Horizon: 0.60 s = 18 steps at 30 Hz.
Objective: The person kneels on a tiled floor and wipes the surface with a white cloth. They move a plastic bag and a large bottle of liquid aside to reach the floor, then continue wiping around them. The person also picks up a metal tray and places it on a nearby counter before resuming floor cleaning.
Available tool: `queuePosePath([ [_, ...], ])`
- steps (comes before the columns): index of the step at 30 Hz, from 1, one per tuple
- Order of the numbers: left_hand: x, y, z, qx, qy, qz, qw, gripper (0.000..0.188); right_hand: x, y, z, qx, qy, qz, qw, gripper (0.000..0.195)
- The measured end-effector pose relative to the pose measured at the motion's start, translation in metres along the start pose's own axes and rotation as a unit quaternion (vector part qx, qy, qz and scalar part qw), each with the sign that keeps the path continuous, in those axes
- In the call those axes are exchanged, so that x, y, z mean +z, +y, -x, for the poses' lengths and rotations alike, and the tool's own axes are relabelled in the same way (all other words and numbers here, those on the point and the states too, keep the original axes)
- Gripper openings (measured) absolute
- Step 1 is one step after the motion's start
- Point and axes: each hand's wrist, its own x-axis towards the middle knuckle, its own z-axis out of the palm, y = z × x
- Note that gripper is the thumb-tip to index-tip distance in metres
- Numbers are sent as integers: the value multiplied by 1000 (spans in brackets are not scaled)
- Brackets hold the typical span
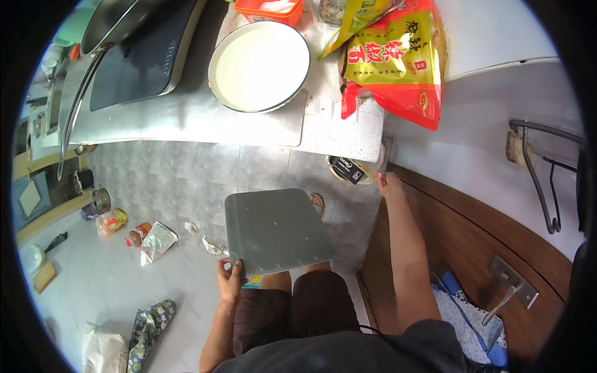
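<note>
My left hand (229, 279) grips the near left corner of a dark grey rectangular board (280, 231) with rounded corners. The board is held above the floor, in front of my knees, and bears light scuffs and specks. My right hand (389, 183) reaches out by the brown wooden door, its fingers at the side of a container (350, 169) with a black label bearing writing. That container is low down, partly hidden under the counter corner. Whether my fingers grip its edge or only touch it, I cannot tell.
On the steel counter (186, 123) stand a white enamel basin (260, 66), an induction cooker (140, 60) with a pan (112, 25), and a red-and-gold food bag (396, 60). Left, a pale surface (112, 279) holds several packets. A door handle (501, 305) juts out right.
</note>
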Motion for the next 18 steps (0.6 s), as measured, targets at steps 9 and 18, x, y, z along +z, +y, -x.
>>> queuePosePath([
  [9,18,9,11,2,-31,-25,999,28,38,24,-57,-59,116,29,991,22],
  [18,32,19,20,-31,-66,-37,997,27,-12,-14,6,-93,106,264,954,94],
])
